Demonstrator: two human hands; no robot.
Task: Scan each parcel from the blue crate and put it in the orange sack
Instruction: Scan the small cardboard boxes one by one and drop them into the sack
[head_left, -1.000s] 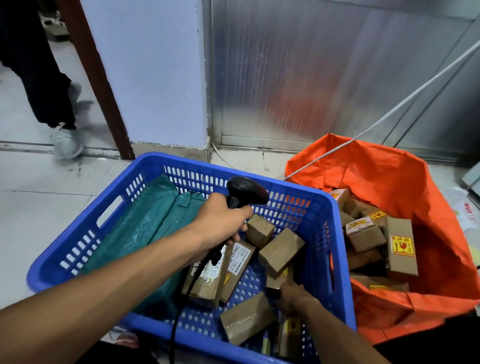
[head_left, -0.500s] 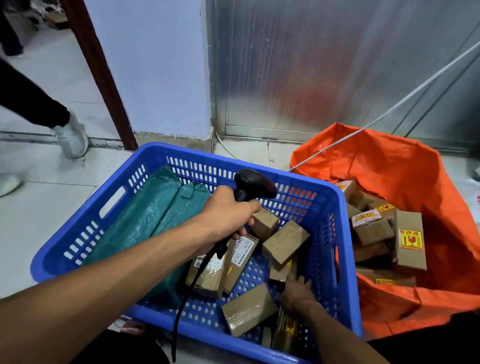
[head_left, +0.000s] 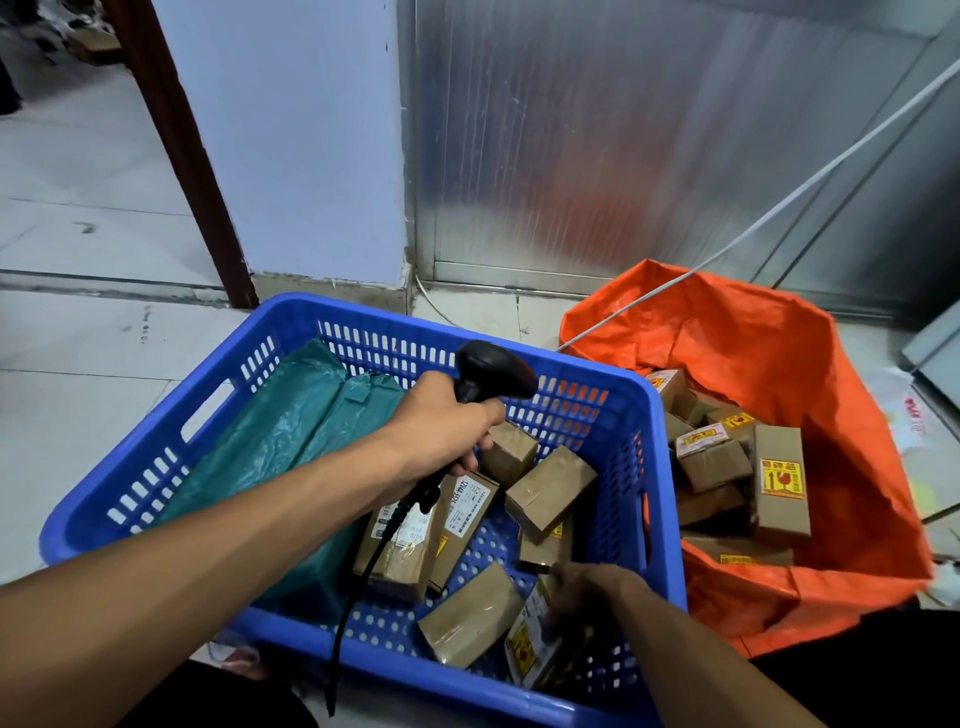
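A blue crate on the floor holds several small brown cardboard parcels and a green plastic mailer. My left hand hovers over the crate, shut on a black barcode scanner whose cable hangs down. My right hand is low in the crate's near right corner, blurred, with its fingers on a labelled brown parcel that lies tilted there. The orange sack stands open to the right of the crate with several brown parcels inside.
A white wall corner and a metal panel wall rise behind the crate. A white cable runs diagonally down into the sack. A dark door frame stands at the left over tiled floor.
My right hand has dropped lower into the near right corner onto a labelled parcel. The person walking at the far left has left the view. The scanner hand has hardly moved.
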